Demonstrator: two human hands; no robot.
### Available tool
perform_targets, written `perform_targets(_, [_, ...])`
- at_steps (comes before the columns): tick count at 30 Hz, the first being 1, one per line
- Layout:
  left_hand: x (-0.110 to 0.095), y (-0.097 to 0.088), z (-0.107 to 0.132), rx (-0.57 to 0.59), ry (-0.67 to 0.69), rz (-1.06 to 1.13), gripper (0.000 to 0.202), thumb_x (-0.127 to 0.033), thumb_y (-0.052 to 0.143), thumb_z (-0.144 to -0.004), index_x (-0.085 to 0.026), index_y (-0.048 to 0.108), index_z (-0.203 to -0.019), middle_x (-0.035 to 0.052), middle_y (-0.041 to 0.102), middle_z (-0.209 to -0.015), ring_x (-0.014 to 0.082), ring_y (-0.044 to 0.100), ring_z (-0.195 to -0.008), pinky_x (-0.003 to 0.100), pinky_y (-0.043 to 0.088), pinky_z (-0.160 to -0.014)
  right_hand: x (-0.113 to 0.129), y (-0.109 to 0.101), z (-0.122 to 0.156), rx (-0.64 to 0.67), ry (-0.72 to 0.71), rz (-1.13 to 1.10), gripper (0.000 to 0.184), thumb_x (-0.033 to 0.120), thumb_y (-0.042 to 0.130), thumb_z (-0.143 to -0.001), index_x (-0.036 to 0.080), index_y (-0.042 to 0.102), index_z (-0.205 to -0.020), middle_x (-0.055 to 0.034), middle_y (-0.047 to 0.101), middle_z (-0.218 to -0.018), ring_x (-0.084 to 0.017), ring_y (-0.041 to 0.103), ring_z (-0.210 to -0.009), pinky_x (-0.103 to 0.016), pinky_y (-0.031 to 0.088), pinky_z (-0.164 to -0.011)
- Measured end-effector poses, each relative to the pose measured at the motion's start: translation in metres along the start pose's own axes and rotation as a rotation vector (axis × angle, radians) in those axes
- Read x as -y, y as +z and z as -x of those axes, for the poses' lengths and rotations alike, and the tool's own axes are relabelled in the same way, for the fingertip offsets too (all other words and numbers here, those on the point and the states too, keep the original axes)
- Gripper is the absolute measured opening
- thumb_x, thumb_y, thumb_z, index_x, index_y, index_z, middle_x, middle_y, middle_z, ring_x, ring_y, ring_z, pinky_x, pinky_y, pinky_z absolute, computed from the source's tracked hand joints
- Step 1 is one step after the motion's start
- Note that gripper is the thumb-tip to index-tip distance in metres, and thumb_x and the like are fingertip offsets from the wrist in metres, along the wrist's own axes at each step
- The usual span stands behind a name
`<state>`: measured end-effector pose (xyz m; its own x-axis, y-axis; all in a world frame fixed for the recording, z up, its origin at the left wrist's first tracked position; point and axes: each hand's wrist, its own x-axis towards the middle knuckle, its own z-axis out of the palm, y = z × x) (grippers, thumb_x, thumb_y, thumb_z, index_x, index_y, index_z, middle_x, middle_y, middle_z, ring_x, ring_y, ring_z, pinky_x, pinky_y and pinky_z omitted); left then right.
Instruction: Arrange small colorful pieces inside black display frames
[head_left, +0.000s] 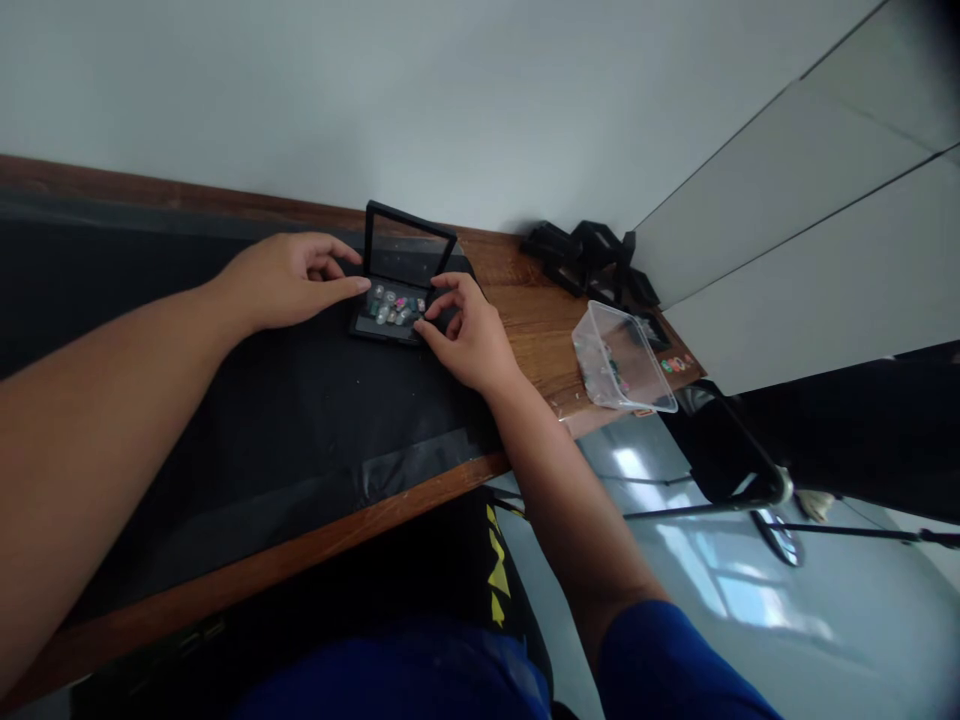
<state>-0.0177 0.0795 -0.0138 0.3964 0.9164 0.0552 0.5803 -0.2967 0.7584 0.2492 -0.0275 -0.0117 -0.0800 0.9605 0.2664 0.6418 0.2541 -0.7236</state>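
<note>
A black hinged display case [409, 232] stands open on the dark table cover, its framed clear lid tilted up. Several small shiny stones [394, 305], mostly pale with one bright pink, lie in its lower half. At the case's left side is my left hand [281, 285], thumb stretched to the rim and index finger near the lid's lower corner. My right hand [469, 330] is at the right side, its thumb by the front right corner and its index finger further back. Its fingers are apart, and no stone shows clearly between them.
Several black cases [592, 255] are heaped by the wall at the right. Before them, a clear plastic tub [626, 360] with small coloured pieces sits at the table's right end. A black cover [262, 430] spreads over the wooden table. A metal-framed chair [739, 440] stands beyond.
</note>
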Motion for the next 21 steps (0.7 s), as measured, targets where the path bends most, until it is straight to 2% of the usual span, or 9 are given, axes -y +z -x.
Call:
perform_targets(6, [-0.003, 0.001, 0.000, -0.006, 0.002, -0.020, 0.082, -0.072, 0.085, -0.082, -0.027, 0.077, -0.150, 0.0066, 0.086, -0.100, 0.0320, 0.075, -0.091, 0.044, 0.056, -0.084, 0.000, -0.001, 0.001, -0.005, 0.000, -0.031, 0.051, 0.028, 0.082, -0.093, 0.027, 0.057, -0.137, 0.0036, 0.076, -0.105, -0.011, 0.059, -0.064, -0.035, 0.056, -0.075])
perform_targets(10, [-0.006, 0.005, -0.002, -0.060, -0.024, -0.005, 0.082, -0.077, 0.084, -0.083, -0.027, 0.079, -0.147, 0.0084, 0.086, -0.104, 0.0326, 0.076, -0.092, 0.045, 0.057, -0.086, -0.001, 0.000, -0.002, -0.011, 0.020, -0.098, 0.051, 0.031, 0.087, -0.090, 0.026, 0.060, -0.133, 0.0036, 0.074, -0.104, -0.010, 0.056, -0.063, -0.032, 0.053, -0.069])
perform_targets(13, [-0.007, 0.009, -0.004, -0.122, -0.010, 0.105, 0.082, -0.080, 0.083, -0.083, -0.030, 0.079, -0.148, 0.0076, 0.085, -0.105, 0.0328, 0.076, -0.094, 0.046, 0.059, -0.088, -0.007, 0.001, -0.009, -0.078, 0.092, -0.258, 0.055, 0.054, 0.091, -0.091, 0.027, 0.062, -0.129, 0.0016, 0.072, -0.102, -0.010, 0.054, -0.065, -0.029, 0.051, -0.062])
perform_targets(15, [-0.007, 0.012, -0.006, -0.125, 0.016, 0.186, 0.083, -0.078, 0.086, -0.081, -0.031, 0.078, -0.148, 0.0065, 0.084, -0.104, 0.0326, 0.076, -0.096, 0.047, 0.060, -0.089, -0.013, 0.000, -0.015, -0.184, 0.147, -0.351, 0.061, 0.073, 0.084, -0.095, 0.027, 0.061, -0.129, -0.0011, 0.071, -0.103, -0.012, 0.057, -0.069, -0.027, 0.051, -0.060])
perform_targets(18, [-0.005, 0.014, -0.008, -0.131, 0.052, 0.237, 0.077, -0.074, 0.089, -0.077, -0.028, 0.081, -0.139, 0.0050, 0.079, -0.100, 0.0306, 0.074, -0.095, 0.046, 0.058, -0.087, -0.020, -0.004, -0.022, -0.330, 0.198, -0.399, 0.071, 0.085, 0.072, -0.099, 0.026, 0.059, -0.138, -0.0084, 0.073, -0.120, -0.014, 0.066, -0.082, -0.025, 0.054, -0.062])
perform_targets(21, [-0.005, 0.015, -0.008, -0.159, 0.063, 0.253, 0.064, -0.070, 0.090, -0.076, -0.026, 0.084, -0.122, 0.0052, 0.075, -0.097, 0.0292, 0.071, -0.094, 0.046, 0.056, -0.086, -0.023, -0.005, -0.027, -0.355, 0.269, -0.432, 0.080, 0.081, 0.067, -0.103, 0.028, 0.051, -0.160, -0.0168, 0.070, -0.151, -0.020, 0.073, -0.099, -0.027, 0.059, -0.063])
